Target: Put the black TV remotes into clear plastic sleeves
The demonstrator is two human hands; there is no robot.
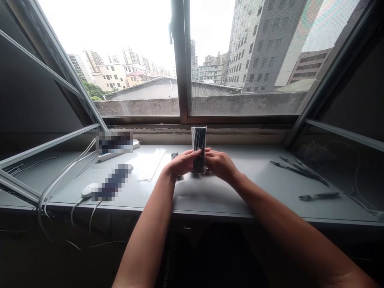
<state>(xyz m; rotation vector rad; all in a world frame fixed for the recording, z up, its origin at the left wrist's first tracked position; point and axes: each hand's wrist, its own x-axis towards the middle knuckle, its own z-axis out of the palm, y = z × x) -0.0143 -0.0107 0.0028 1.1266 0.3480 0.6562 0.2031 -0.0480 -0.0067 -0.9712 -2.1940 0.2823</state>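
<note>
forearms (pixel 148 228) reach from bottom edge; left hand (pixel 183 162), thumb across front, right hand (pixel 221 163), fingers curled at edge, grip plastic-sleeved black object (pixel 200 140) upright; frame centre; two-sided hold probably for steadiness

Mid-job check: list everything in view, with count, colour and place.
Wrapped dark item: one, black in clear plastic, upright between the hands
Buttoned pad: one, dark, partly hidden behind left hand
Clear sleeve: one, translucent, flat on desk, left of pad
Power strip: one, white, back left
Pixelated things: two, dark, by power strip and front left
Rounded device: one, white, front left
Cables: several, mostly white, left side
Pen-like items: several, dark, right side; exact count unclear
Desk: one, grey, below window
Window: one, dark-framed, ahead
Frame bars: several, grey, both sides
Buildings: many, grey and cream, outside
Left hand: one, bare, at item's left
Right hand: one, bare, at item's right
</note>
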